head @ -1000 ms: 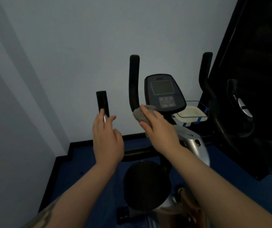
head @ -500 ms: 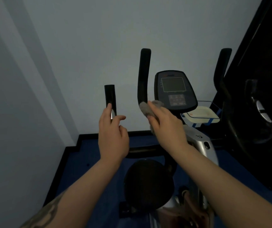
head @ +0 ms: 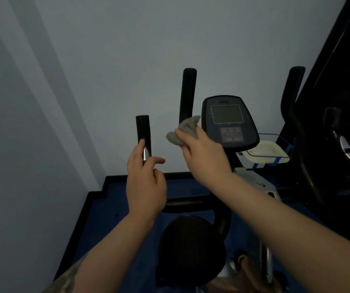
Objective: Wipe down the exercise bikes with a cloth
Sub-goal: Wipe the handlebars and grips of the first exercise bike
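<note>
the left hand [head: 146, 187] loosely steadies the short handle [head: 142, 132], fingers relaxed, while the right hand [head: 206, 157] pinches the bunched cloth [head: 183, 132] to wipe the tall handlebar [head: 188, 94].

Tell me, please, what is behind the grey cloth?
Behind the grey cloth, held by the right hand, rises the tall black handlebar; its lower stretch is covered by cloth and hand.
</note>
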A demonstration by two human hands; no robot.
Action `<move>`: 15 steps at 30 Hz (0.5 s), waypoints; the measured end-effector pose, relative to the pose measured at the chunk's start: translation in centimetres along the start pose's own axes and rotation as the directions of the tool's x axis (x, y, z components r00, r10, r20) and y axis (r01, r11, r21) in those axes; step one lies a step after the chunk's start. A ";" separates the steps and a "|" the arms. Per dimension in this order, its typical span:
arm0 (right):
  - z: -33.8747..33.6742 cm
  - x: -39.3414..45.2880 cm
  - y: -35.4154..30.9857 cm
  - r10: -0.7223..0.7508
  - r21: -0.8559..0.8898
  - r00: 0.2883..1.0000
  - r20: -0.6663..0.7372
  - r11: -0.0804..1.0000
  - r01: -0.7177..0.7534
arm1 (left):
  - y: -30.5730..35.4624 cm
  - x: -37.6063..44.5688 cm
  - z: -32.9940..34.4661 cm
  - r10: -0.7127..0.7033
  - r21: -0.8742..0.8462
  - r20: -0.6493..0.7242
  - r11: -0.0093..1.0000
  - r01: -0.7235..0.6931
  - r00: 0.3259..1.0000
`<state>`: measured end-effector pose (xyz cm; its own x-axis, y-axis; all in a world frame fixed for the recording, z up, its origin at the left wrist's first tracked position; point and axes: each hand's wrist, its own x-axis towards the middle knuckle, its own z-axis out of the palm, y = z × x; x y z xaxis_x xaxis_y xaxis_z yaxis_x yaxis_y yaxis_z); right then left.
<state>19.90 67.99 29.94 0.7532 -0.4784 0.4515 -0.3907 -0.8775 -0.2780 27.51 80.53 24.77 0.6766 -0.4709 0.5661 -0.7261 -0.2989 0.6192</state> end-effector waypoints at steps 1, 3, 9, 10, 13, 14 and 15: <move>-0.9 0.1 0.6 -0.010 0.013 1.000 0.030 1.000 0.010 | 0.0 0.0 0.0 0.004 -0.001 -0.003 1.000 -0.004 1.000; -2.7 1.7 1.5 0.043 0.056 0.997 0.064 0.997 -0.046 | 0.0 0.0 0.0 0.003 -0.004 -0.005 1.000 -0.003 1.000; -0.9 0.2 0.2 0.121 0.298 0.991 0.049 0.946 -0.130 | -0.1 -0.1 0.0 0.001 -0.045 0.006 0.999 0.000 1.000; -0.7 -1.4 0.4 0.130 0.357 0.991 0.017 0.925 -0.127 | -0.1 -0.2 0.0 -0.003 -0.074 0.008 0.997 0.003 1.000; -1.3 -5.4 1.5 0.125 0.444 0.992 -0.027 0.890 -0.100 | -0.3 -0.4 0.0 -0.029 -0.158 0.011 0.987 0.031 1.000; -1.8 -6.4 2.0 0.122 0.478 0.992 -0.014 0.873 -0.100 | -0.3 -0.4 0.0 -0.033 -0.178 0.001 0.983 0.032 0.999; -2.5 -7.3 2.3 0.120 0.506 0.993 0.013 0.855 -0.110 | -0.3 -0.4 0.0 -0.032 -0.193 -0.013 0.981 0.029 0.999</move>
<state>12.16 69.37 28.06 0.7077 -0.5796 0.4040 -0.1489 -0.6813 -0.7168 27.50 80.81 24.33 0.7009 -0.4506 0.5529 -0.6689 -0.1462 0.7288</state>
